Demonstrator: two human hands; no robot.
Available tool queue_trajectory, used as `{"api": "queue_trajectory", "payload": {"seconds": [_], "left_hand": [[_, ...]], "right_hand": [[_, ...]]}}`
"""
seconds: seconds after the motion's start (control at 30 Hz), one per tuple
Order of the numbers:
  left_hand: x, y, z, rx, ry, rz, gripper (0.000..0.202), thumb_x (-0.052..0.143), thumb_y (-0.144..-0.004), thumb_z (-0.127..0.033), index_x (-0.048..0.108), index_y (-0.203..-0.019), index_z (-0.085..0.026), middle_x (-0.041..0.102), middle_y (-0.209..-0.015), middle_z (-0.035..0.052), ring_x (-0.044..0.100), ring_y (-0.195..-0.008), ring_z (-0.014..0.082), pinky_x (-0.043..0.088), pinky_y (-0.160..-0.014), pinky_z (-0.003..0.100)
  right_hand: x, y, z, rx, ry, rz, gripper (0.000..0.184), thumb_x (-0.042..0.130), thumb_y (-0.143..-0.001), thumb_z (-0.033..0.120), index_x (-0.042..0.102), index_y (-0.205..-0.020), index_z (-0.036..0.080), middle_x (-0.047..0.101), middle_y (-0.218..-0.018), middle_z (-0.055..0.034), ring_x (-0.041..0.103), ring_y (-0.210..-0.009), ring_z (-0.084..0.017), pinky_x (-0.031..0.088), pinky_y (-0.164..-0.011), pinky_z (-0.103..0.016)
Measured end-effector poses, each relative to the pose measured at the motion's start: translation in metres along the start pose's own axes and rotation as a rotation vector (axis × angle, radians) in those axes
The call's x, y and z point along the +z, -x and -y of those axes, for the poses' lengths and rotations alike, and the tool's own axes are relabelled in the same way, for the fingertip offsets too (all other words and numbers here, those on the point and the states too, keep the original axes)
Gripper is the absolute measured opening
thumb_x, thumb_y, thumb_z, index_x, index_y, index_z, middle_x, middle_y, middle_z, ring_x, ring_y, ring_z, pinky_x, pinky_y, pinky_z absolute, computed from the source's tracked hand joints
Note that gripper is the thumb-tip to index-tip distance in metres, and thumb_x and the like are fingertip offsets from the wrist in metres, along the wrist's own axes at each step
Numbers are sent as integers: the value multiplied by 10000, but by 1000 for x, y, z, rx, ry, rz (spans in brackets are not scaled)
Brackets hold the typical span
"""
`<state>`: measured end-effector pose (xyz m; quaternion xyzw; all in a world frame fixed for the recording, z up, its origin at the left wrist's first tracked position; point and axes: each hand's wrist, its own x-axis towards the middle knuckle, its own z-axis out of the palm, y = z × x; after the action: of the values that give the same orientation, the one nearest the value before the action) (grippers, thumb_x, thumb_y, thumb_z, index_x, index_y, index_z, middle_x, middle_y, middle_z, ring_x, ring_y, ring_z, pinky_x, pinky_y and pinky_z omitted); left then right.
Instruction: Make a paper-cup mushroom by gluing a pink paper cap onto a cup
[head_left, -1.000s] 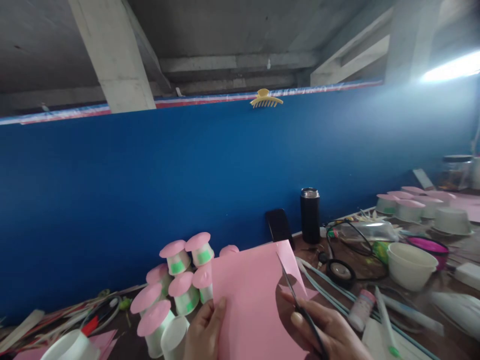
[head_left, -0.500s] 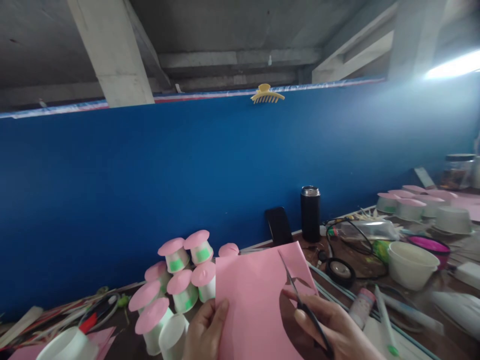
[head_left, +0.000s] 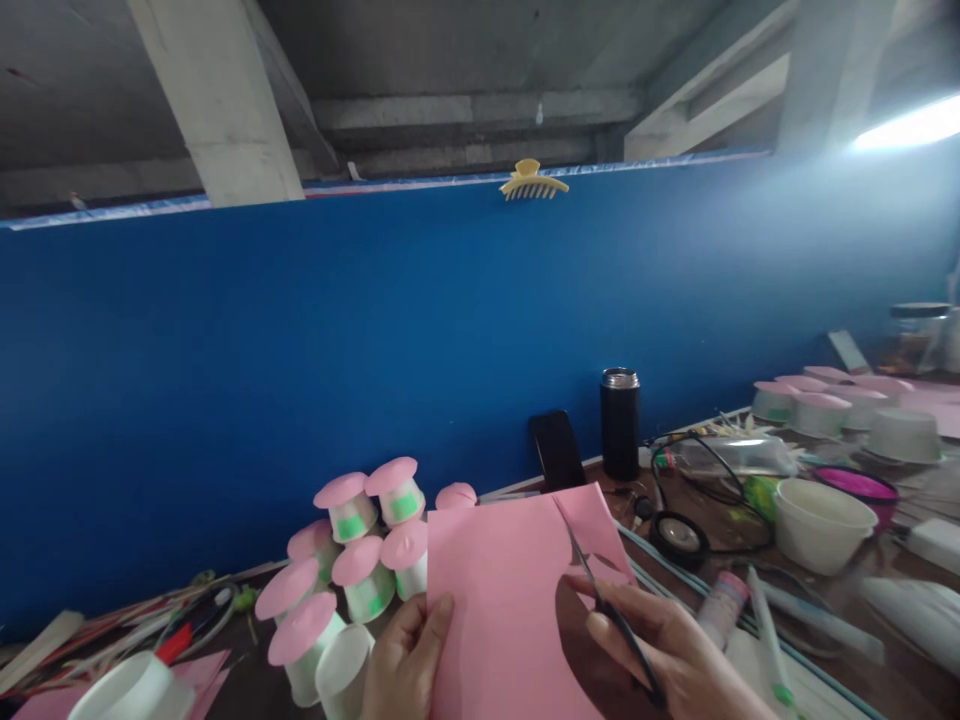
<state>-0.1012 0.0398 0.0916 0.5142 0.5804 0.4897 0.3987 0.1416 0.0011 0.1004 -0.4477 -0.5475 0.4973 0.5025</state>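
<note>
My left hand [head_left: 405, 660] grips the left edge of a pink paper sheet [head_left: 495, 600], thumb laid on its front. My right hand [head_left: 667, 665] is closed on black scissors [head_left: 607, 610], whose blades sit in a curved cut running down from the sheet's top edge. A cut flap of pink paper hangs to the right of the blades. Just left of the sheet stands a heap of white paper cups with pink round tops and green bands [head_left: 352, 570].
A blue partition [head_left: 375, 340] backs the cluttered table, with a yellow hair claw [head_left: 532, 180] on its top edge. Behind the sheet are a black phone [head_left: 559, 450] and a black flask [head_left: 620, 422]. To the right lie a tape roll [head_left: 679, 538], white bowl [head_left: 821, 510], glue bottle [head_left: 720, 608] and more cups [head_left: 817, 405].
The scissors have worked a little further along the curved cut, and the sheet has shifted slightly. The view has tilted a little; both hands keep their grip.
</note>
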Motion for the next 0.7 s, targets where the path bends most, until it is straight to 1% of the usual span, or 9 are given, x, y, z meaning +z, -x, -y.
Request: {"api": "queue_trajectory", "payload": {"seconds": [0.13,0.3,0.43,0.53,0.63,0.7], "left_hand": [[-2,-2,4,-12,-9,38,470,616,-734,-635,700,-856,-190,711,-761,2,618,-834,256,450,-713,266],[-3,-2,4,-4,17,26,476,634,-725,-632,705,-874,-186,733,-823,8,624,-847,261,459,-724,274],[-2,-1,2,0,34,9,471,644,-719,-627,714,-864,-185,739,-824,13,632,-838,266,468,-718,280],[-3,-2,3,-11,50,16,478,649,-716,-630,713,-867,-180,736,-809,15,632,-828,264,469,-717,285],[-5,-4,5,-29,56,42,493,641,-723,-638,708,-887,-177,730,-795,13,631,-840,268,466,-721,288],[-6,-5,6,-36,60,54,500,647,-718,-638,708,-900,-177,732,-805,14,634,-851,271,468,-746,297]], "right_hand": [[0,0,1,7,-23,14,486,657,-794,568,721,-1062,167,322,-620,66,236,-549,-84,192,-477,-227],[3,1,4,38,-64,0,427,705,-742,579,712,-838,162,300,-613,70,224,-543,-75,178,-469,-222],[4,1,5,23,-71,1,404,717,-734,568,698,-776,167,304,-609,71,222,-535,-70,180,-467,-223],[3,2,5,24,-62,0,433,707,-734,586,728,-847,169,302,-601,70,227,-537,-76,181,-473,-227],[2,2,4,44,-10,-22,540,673,-734,640,741,-987,168,327,-611,62,249,-548,-83,185,-483,-230],[2,2,2,61,29,-30,598,650,-733,671,734,-1035,163,338,-621,58,255,-554,-87,187,-488,-234]]}}
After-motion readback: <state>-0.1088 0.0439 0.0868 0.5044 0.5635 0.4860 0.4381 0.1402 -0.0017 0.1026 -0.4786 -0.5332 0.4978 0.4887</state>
